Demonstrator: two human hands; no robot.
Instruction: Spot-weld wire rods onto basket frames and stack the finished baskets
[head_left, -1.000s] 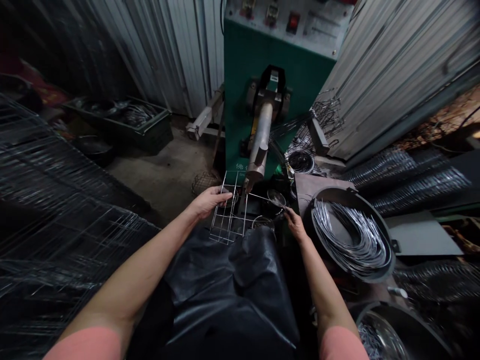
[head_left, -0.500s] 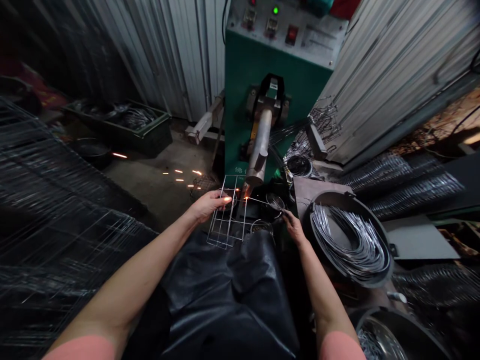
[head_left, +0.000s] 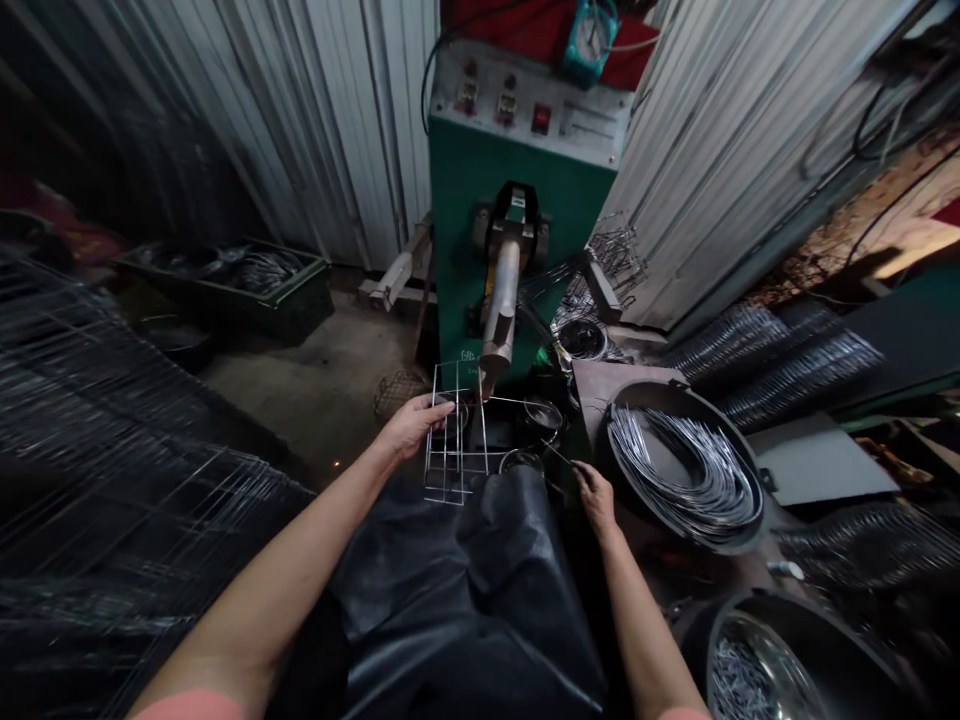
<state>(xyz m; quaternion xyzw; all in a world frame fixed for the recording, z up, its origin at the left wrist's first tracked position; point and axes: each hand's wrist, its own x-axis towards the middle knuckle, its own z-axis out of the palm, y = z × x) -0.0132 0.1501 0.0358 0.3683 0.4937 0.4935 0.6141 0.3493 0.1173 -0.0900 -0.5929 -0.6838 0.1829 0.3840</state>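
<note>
My left hand [head_left: 416,422] is closed on a small welded wire frame [head_left: 457,455], thumb and fingers pinching its left side. The frame stands over the black apron on my lap, just below the electrode arm [head_left: 501,310] of a green spot-welding machine [head_left: 525,165]. From the frame's upper right a straight wire sticks out to the right. My right hand [head_left: 596,495] is lower right of the electrode, its fingers pinched on a thin wire [head_left: 559,454] that points up and left. Whether this wire touches anything at its far end is hard to make out.
To the right, a round black pan [head_left: 686,465] holds a curved bundle of wires. Below it, a bowl [head_left: 750,665] contains short metal pieces. Dark wire mesh [head_left: 112,480] fills the left side. A green crate [head_left: 225,280] of metal parts stands by the corrugated wall.
The sparks at the electrode have died away and the machine's green light is off. My right hand has moved down, away from the electrode. The left hand still holds the wire frame.
</note>
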